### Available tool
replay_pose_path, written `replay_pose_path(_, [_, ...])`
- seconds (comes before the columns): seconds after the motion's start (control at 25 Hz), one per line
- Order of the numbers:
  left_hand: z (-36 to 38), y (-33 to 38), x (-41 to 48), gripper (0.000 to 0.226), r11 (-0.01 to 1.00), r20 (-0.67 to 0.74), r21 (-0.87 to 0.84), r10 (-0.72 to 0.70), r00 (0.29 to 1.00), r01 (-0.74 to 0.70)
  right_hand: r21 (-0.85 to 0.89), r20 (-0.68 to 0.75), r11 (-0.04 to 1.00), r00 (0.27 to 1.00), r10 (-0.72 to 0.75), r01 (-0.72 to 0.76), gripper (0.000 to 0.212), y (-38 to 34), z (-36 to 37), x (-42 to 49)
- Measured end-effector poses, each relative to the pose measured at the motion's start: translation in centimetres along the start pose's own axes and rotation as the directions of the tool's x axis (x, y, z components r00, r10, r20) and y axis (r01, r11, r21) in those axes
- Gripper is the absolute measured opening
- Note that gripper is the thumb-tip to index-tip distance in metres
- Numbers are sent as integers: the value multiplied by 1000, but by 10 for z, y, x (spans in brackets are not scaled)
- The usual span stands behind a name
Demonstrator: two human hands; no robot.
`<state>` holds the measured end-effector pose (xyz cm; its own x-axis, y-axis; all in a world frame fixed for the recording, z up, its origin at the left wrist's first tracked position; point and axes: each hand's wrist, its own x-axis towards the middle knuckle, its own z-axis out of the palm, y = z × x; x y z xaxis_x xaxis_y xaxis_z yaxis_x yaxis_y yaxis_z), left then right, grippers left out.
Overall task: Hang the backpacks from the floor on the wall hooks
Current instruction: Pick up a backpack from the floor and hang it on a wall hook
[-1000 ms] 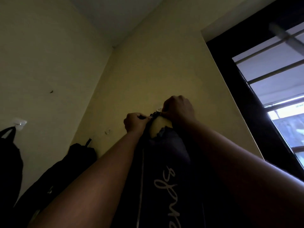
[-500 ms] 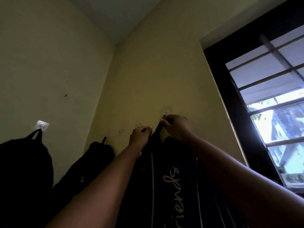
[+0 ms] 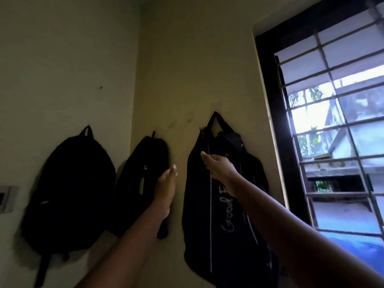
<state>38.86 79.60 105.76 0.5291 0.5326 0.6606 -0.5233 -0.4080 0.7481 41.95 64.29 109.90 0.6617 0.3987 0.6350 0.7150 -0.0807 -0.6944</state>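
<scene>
Three dark backpacks hang on the wall. A black one (image 3: 70, 190) hangs at the left, a black one with a green zip strip (image 3: 141, 175) in the corner. The third, dark with white lettering (image 3: 220, 225), hangs by its top loop from a hook (image 3: 216, 113) near the window. My left hand (image 3: 166, 188) is flat and empty, its fingers just right of the middle backpack. My right hand (image 3: 218, 167) hovers in front of the lettered backpack's upper part, fingers loosely curled, holding nothing I can see.
A barred window with a dark frame (image 3: 276, 125) fills the right side. A wall switch plate (image 3: 6, 198) sits at the far left edge. Bare yellowish wall (image 3: 187, 69) rises above the bags. The floor is out of view.
Both hands have let go of the lettered backpack's top loop and dropped lower. The backpack now hangs by itself. The view has tilted down, showing all three bags.
</scene>
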Motion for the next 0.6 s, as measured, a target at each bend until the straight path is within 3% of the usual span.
replay_pose_path(0.08, [-26,-14,-49,50,995,19,3,-97,995,97,174,47,977,992,116,-122,48,10,22,-51])
replay_pose_path(0.24, [-70,-43,-141,54,957,48,23,-288,956,288,300,97,914,962,257,-274,61,22,59,-147])
replay_pose_path(0.6, [-138,-66,-317,51,853,-75,60,-513,855,518,352,300,793,863,407,-496,58,65,112,-312])
